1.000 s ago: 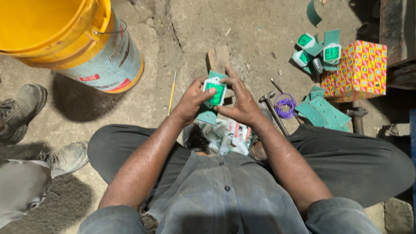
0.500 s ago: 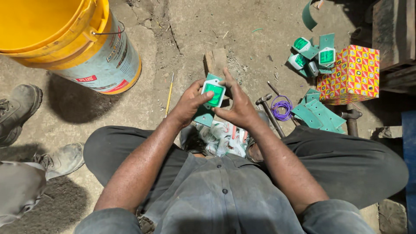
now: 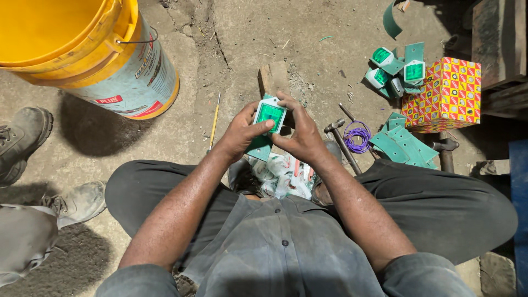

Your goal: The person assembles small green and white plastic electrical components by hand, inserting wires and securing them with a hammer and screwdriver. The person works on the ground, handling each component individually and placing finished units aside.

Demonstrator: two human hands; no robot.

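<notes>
The person sits on the concrete floor (image 3: 236,49) with knees spread, both hands raised over the lap and closed around one small white-framed green part (image 3: 270,114). The left hand (image 3: 240,133) grips it from the left and below, thumb pressed across its lower edge. The right hand (image 3: 300,132) wraps it from the right, fingertips curled over the top edge. The part sits upright between the two palms, its green face turned up towards the head camera.

Just beyond the hands lies a short block of wood (image 3: 274,77). To the left of them a thin yellow stick (image 3: 214,121) rests on the floor, and farther left stands a big yellow bucket (image 3: 88,55). Below the hands, in the lap, sits a heap of crumpled plastic wrappers (image 3: 283,176).

To the right, a hammer (image 3: 342,140) lies near a coil of purple wire (image 3: 357,137). Past that are flat green plates (image 3: 404,144), a red and yellow patterned box (image 3: 443,93), and on the far side of it a cluster of more green-and-white parts (image 3: 396,69).

At the left edge are two dusty boots (image 3: 25,137) of another person standing close by.
</notes>
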